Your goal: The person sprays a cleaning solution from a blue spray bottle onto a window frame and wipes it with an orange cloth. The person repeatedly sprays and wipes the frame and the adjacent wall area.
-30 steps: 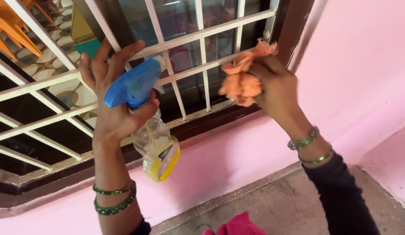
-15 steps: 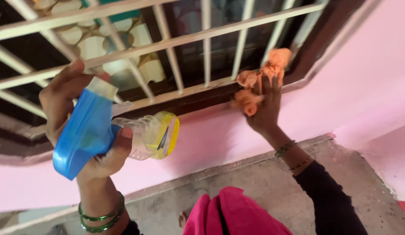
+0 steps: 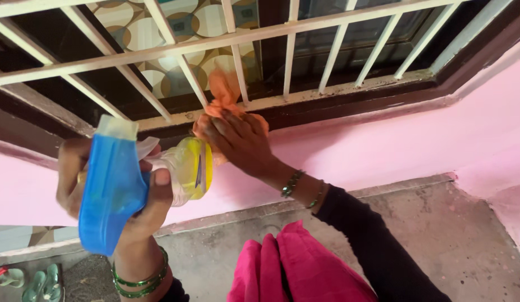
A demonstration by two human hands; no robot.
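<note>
Orange cloth point(image 3: 222, 95) has slid left along the window sill point(image 3: 349, 92), your right hand point(image 3: 240, 140) pressing it flat; left hand point(image 3: 139, 198) stays clenched round the spray bottle point(image 3: 184, 168).

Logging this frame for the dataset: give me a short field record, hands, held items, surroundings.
left hand: grips spray bottle by its blue trigger head, bottle tipped sideways
right hand: presses orange cloth against the window sill
window: white metal grille in a dark brown frame
wall: pink
wrists: green bangles on both
floor: grey concrete, green sandals lower left
</note>
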